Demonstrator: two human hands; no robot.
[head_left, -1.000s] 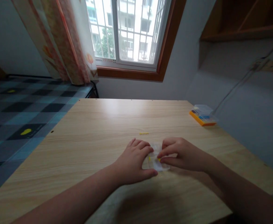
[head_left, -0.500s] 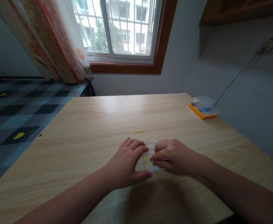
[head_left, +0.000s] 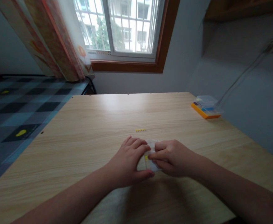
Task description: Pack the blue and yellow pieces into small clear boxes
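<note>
A small clear plastic box (head_left: 153,168) lies on the wooden table between my hands. My left hand (head_left: 129,161) grips its left side, fingers at the far edge and thumb along the near edge. Inside the box a small yellow piece (head_left: 146,158) shows beside my right fingertips. My right hand (head_left: 170,158) is closed, its fingers bent down into the box; whatever is between the fingertips is hidden. Just beyond the box, a short row of tiny yellow pieces (head_left: 140,130) lies on the table.
An orange case with a raised clear lid (head_left: 206,115) stands at the table's far right, with coloured items inside. The wooden table (head_left: 99,124) has a checked bed (head_left: 15,109) on its left. Behind are a wall and a barred window (head_left: 129,28).
The view has shifted slightly. My right fingertips have moved a little left inside the box, and one of two yellow spots there is now covered or gone. My left hand keeps its grip.
</note>
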